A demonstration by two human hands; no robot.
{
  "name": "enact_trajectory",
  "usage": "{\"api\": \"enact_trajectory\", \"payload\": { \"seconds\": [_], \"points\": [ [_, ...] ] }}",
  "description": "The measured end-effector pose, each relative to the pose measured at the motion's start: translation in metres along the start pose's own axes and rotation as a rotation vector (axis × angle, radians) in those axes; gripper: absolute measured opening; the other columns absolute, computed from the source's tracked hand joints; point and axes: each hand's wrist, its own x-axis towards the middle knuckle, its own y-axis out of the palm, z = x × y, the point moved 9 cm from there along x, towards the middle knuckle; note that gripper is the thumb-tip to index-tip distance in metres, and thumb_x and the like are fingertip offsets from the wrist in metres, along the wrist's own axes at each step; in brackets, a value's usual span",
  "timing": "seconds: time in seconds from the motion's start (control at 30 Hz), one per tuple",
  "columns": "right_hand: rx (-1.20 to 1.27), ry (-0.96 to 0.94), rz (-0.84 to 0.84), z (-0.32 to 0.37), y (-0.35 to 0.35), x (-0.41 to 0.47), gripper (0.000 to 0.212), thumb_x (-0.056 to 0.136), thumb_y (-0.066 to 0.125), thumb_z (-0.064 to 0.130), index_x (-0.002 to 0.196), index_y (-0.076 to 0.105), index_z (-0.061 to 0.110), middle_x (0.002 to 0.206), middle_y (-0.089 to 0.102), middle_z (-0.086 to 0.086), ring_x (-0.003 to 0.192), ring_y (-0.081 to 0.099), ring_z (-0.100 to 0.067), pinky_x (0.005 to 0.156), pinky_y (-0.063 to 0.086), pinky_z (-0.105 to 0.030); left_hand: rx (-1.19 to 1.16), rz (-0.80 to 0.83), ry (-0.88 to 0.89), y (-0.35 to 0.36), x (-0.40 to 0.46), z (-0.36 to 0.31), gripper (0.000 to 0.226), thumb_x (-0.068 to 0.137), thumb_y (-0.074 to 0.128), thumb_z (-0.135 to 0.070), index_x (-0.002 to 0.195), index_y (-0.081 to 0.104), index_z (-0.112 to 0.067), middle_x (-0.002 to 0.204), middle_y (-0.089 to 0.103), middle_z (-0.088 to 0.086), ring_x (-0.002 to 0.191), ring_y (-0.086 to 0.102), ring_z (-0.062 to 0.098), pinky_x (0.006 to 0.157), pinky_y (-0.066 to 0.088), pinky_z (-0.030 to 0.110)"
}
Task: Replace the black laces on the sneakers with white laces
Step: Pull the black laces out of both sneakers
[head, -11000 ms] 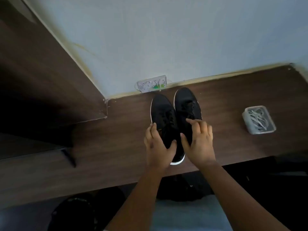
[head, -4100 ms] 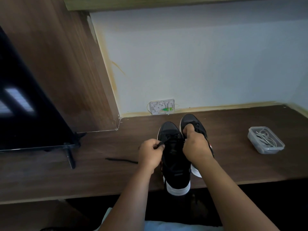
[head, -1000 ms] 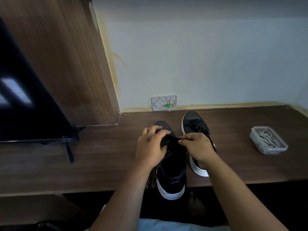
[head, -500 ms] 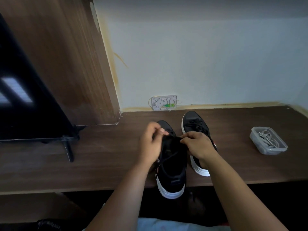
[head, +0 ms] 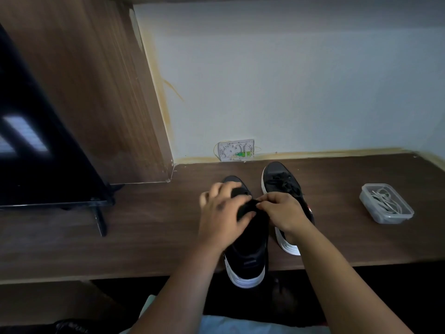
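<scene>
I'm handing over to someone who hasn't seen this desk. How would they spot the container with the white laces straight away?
Start at the dark wooden desk against the pale wall and look along it to the person's right, past both black sneakers. There a small clear plastic tub stands by itself, no lid on it, with the white laces coiled inside: the only pale, see-through thing on the desktop.

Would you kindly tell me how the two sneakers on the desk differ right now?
The near sneaker is under both hands, its heel jutting past the desk edge; the far sneaker lies fully on the desk, beside the right hand. The far sneaker's black laces show; the near sneaker's lacing is hidden by the left hand. Both are black with white soles.
</scene>
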Motion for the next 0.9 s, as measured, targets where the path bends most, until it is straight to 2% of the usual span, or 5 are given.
{"api": "enact_trajectory", "payload": {
  "seconds": [0.27, 0.43, 0.57, 0.73, 0.9],
  "points": [
    [-0.021, -0.027, 0.007, 0.001, -0.001, 0.0, 0.011, 0.086, 0.065, 0.017, 0.08, 0.072, 0.021, 0.085, 0.07, -0.001, 0.078, 0.062, -0.017, 0.072, 0.049, -0.034, -0.031, -0.056, 0.024, 0.006, 0.003, -0.006, 0.006, 0.076, 0.074, -0.028, 0.077, 0.068, -0.027, 0.114, 0.059, -0.014, 0.111, 0.042, 0.012, 0.087, 0.031, 0.036],
    [0.017, 0.024, -0.007, -0.004, -0.001, 0.001, 0.011, 0.086, 0.065, 0.014, 0.08, 0.073, 0.019, 0.09, 0.071, -0.002, 0.087, 0.066, -0.018, 0.082, 0.055, -0.036, -1.595, -0.024, -0.576, -0.005, 0.005, 0.05, 0.012, 0.06, 0.063, -0.014, 0.072, 0.063, -0.013, 0.086, 0.071, 0.0, 0.08, 0.062, 0.011, 0.077, 0.044, 0.032],
    [0.013, 0.019, -0.006, 0.0, -0.001, -0.001, 0.012, 0.087, 0.064, 0.013, 0.08, 0.072, 0.017, 0.088, 0.071, -0.001, 0.087, 0.067, -0.019, 0.082, 0.055, -0.035, -2.057, 0.369, -0.24, -0.038, -0.005, 0.061, 0.015, 0.068, 0.063, -0.021, 0.068, 0.062, -0.006, 0.083, 0.059, 0.013, 0.08, 0.053, 0.024, 0.071, 0.04, 0.034],
    [-0.081, -0.056, 0.001, 0.012, 0.0, -0.006, 0.012, 0.089, 0.057, 0.015, 0.092, 0.068, 0.021, 0.089, 0.069, -0.001, 0.084, 0.065, -0.018, 0.076, 0.053, -0.034, -1.305, 0.743, -0.288, 0.0, -0.032, 0.046, 0.029, 0.076, 0.067, -0.038, 0.066, 0.072, -0.011, 0.087, 0.073, 0.017, 0.073, 0.065, 0.02, 0.064, 0.043, 0.028],
    [-0.254, -0.234, 0.081, 0.031, 0.01, -0.013, 0.041, 0.091, 0.045, 0.007, 0.118, 0.052, 0.037, 0.09, 0.062, 0.005, 0.07, 0.058, -0.013, 0.054, 0.044, -0.017, -0.656, 0.185, -0.634, 0.013, -0.011, 0.057, 0.049, 0.067, 0.075, -0.062, 0.066, 0.051, -0.019, 0.062, 0.05, -0.01, 0.057, 0.045, 0.006, 0.055, 0.032, 0.026]
  ]
}}
